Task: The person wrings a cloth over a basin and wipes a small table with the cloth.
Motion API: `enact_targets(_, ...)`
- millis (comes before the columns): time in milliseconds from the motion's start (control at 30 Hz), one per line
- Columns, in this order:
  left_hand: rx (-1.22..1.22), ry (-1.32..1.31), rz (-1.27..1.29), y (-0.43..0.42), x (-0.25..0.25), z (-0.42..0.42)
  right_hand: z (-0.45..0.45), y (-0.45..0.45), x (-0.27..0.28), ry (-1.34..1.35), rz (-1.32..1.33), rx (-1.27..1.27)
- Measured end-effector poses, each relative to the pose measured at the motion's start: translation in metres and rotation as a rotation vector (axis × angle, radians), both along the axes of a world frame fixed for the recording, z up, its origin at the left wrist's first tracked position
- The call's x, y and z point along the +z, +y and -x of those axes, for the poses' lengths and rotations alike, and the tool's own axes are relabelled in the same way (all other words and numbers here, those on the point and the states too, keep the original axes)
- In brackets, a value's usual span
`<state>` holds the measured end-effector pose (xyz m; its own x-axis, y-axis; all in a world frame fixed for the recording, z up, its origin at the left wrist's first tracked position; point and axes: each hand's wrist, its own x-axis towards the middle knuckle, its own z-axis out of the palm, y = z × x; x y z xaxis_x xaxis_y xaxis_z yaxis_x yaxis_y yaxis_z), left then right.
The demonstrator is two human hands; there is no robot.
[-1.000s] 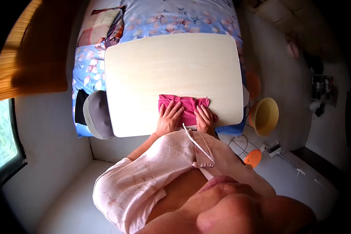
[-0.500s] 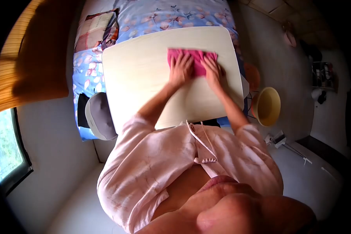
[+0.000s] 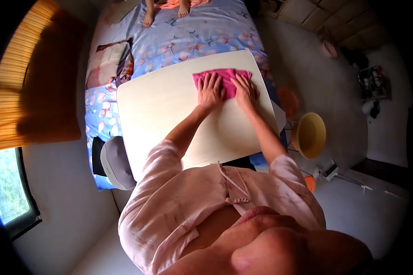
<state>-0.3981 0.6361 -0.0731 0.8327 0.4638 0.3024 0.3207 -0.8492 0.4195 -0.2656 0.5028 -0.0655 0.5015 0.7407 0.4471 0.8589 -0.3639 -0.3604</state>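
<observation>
A pink cloth (image 3: 230, 91) lies spread near the far right part of a pale, round-cornered table (image 3: 165, 110). My left hand (image 3: 210, 90) presses flat on the cloth's left side, its fingers spread. On the right side of the same cloth rests my right hand (image 3: 244, 93), fingers stretched forward and not gripping. Both palms face down, so the cloth beneath them is partly hidden. Its far edge shows beyond my fingertips.
Beyond the table is a bed with a blue floral sheet (image 3: 170, 50), a folded plaid fabric (image 3: 108, 64) and another person's bare feet (image 3: 183, 10). A grey rounded object (image 3: 117, 160) sits at the table's left; a yellow bucket (image 3: 309, 135) stands right.
My view has tilted up, bringing the other person's feet into sight. Both hands and the cloth have shifted slightly toward the table's far right corner.
</observation>
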Motion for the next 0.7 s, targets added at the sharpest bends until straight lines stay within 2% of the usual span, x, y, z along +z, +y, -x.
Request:
enact_targets(100, 0.054, 0.063, -0.006, 0.025, -0.007, -0.029, -0.029, 0.038, -0.004, 0.048, 0.05, -0.021)
enact_targets(167, 0.06, -0.017, 0.011, 0.019, -0.016, -0.028, -0.024, 0.02, -0.006, 0.057, 0.002, 0.031)
enact_targets(200, 0.05, -0.007, 0.025, 0.007, -0.014, -0.017, -0.012, -0.003, -0.002, 0.068, -0.005, 0.044)
enact_targets(333, -0.251, -0.018, 0.044, -0.102, 0.007, 0.086, 0.075, -0.145, 0.009, 0.103, 0.075, 0.046)
enact_targets(400, -0.287, 0.041, 0.085, -0.156, 0.009, 0.13, 0.125, -0.202, 0.019, 0.06, 0.194, -0.007)
enact_targets(467, -0.289, 0.059, 0.111, -0.166, 0.012, 0.134, 0.132, -0.22, 0.01, 0.085, 0.235, 0.007)
enact_targets(500, -0.316, 0.082, 0.17, -0.156, 0.022, 0.124, 0.124, -0.209, 0.025, 0.174, 0.212, 0.02)
enact_targets(567, -0.301, -0.006, 0.107, -0.128, 0.02, 0.085, 0.089, -0.173, 0.03, 0.141, 0.193, 0.038)
enact_targets(700, -0.102, -0.122, -0.006, -0.038, -0.004, -0.023, -0.016, -0.053, 0.01, 0.046, 0.08, 0.007)
